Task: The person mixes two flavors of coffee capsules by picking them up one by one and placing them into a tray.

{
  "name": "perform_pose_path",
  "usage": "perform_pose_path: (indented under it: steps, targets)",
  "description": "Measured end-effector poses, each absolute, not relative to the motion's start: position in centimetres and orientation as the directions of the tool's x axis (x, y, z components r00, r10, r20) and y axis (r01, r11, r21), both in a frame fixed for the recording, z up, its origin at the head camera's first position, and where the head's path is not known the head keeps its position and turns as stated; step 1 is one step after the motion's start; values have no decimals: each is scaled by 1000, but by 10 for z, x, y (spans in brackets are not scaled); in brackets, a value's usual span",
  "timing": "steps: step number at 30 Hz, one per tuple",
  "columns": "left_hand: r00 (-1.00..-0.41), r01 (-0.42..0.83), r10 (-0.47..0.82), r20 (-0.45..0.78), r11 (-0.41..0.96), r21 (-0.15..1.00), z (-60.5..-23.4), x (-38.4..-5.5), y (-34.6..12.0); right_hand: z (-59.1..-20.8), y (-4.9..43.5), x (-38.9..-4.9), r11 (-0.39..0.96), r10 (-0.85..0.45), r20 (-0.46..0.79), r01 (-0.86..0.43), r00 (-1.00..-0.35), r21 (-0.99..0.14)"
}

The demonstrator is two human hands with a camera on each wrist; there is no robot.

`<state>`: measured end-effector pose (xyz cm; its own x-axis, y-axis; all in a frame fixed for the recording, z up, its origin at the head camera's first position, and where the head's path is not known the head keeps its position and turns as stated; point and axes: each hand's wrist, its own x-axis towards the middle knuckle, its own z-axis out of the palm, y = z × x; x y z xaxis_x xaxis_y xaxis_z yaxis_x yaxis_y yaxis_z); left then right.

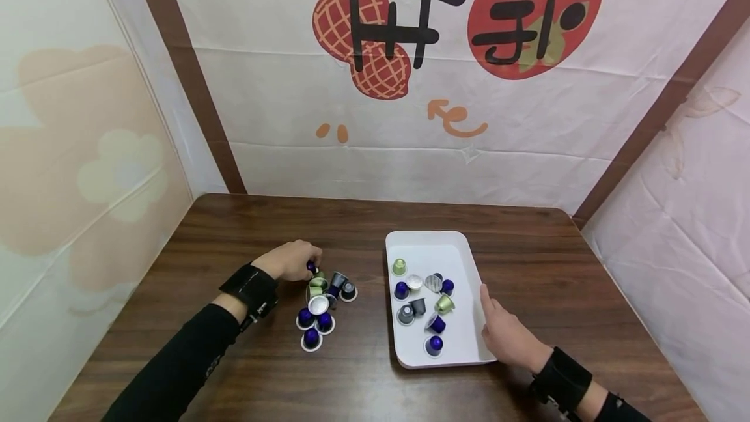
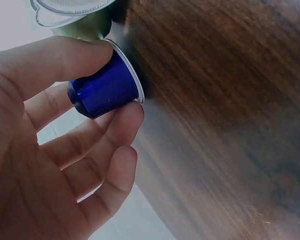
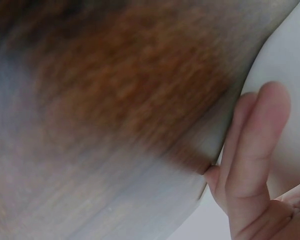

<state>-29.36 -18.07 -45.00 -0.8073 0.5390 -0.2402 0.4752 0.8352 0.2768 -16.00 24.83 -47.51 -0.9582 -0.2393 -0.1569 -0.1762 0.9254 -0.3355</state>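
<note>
My left hand [image 1: 291, 260] pinches a dark blue coffee capsule [image 2: 107, 85] between thumb and fingers; the capsule lies on its side in the grip, its silver rim facing away from the palm. Close by on the table is a cluster of capsules, among them a green capsule [image 1: 315, 291], a white-lidded capsule [image 1: 318, 305] and a blue capsule [image 1: 311, 338]. At the right side of a white tray [image 1: 423, 351], my right hand [image 1: 511, 335] rests against the edge with its fingers fairly straight. Several blue, green and grey capsules lie scattered in the tray, including a green capsule [image 1: 444, 305].
Both the tray and the loose capsules are on a brown wooden table [image 1: 281, 213]. A printed white cloth [image 1: 263, 96] hangs behind the table, with more cloth at the left and right sides.
</note>
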Motion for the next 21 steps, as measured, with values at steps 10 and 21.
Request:
perform_pose_path:
  steps: [10, 21]
  targets:
    - [-828, 461, 530, -183, 829, 317, -437, -291, -178, -478, 252, -160, 925, -234, -164, -168, -958, -340]
    - [-817, 505, 563, -123, 802, 320, -415, -279, -157, -478, 251, -162, 926, -245, -148, -186, -958, -330]
